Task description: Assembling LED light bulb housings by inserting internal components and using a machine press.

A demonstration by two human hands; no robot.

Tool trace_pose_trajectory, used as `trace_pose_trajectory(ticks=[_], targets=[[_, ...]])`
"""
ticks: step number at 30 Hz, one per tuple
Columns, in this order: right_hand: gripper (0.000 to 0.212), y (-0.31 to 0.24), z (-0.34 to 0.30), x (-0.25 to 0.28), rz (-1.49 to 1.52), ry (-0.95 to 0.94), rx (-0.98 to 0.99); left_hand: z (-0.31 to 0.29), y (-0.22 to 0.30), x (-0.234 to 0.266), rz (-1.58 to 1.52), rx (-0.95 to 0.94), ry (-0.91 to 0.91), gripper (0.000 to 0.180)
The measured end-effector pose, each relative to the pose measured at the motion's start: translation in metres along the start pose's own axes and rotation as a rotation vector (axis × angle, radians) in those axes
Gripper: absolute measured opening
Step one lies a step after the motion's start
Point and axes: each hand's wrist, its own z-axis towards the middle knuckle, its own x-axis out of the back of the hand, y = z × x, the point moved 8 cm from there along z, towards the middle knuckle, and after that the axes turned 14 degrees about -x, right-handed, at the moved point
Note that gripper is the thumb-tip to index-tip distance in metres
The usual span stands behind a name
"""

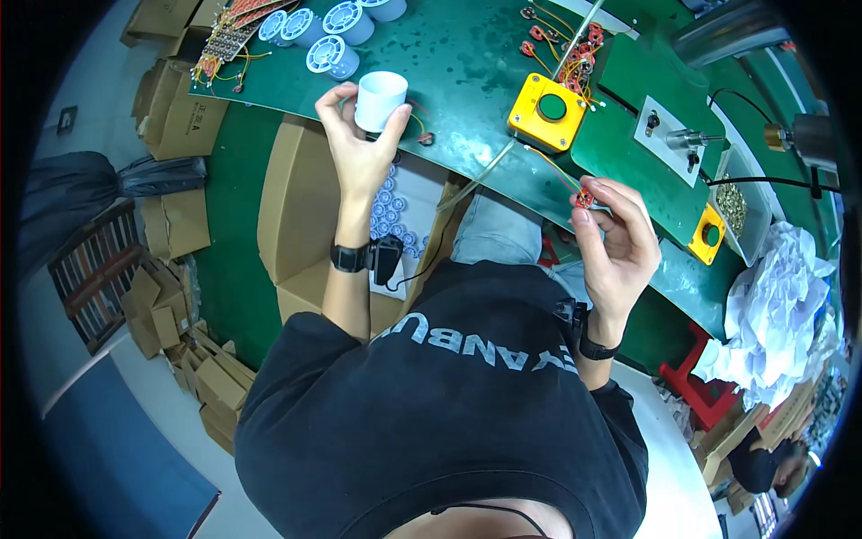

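My left hand (357,144) is wrapped round a white plastic cup-shaped housing (382,101), held upright over the near edge of the green bench. Wires lead from beside it to a small dark-red part (426,139) on the bench. In a fingertip pinch, my right hand (620,229) holds a small red circuit board (584,198) with thin coloured wires, in front of a yellow box with a green push button (548,112). Several similar red boards with wires (584,56) lie heaped behind that box.
Several pale blue-white housings (332,58) stand at the bench's far left, beside stacked boards (224,45). To the right are a metal fixture (669,139), a second button box (708,235), a bin of small metal parts (734,211) and crumpled paper (772,310). A carton (301,202) holds round parts below.
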Motion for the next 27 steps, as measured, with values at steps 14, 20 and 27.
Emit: trace_pose_trajectory(ticks=[14, 20, 27], targets=[[0.03, 0.005, 0.0, 0.012, 0.03, 0.057, 0.005, 0.035, 0.044, 0.004, -0.065, -0.054, 0.074, 0.062], [0.031, 0.009, 0.003, 0.016, 0.053, 0.103, -0.042, 0.002, 0.048, 0.008, 0.166, 0.327, -0.367, 0.051], [0.03, 0.004, 0.007, 0.01, 0.008, 0.08, -0.01, -0.011, 0.063, -0.028, 0.7, 0.005, -0.554, 0.05]])
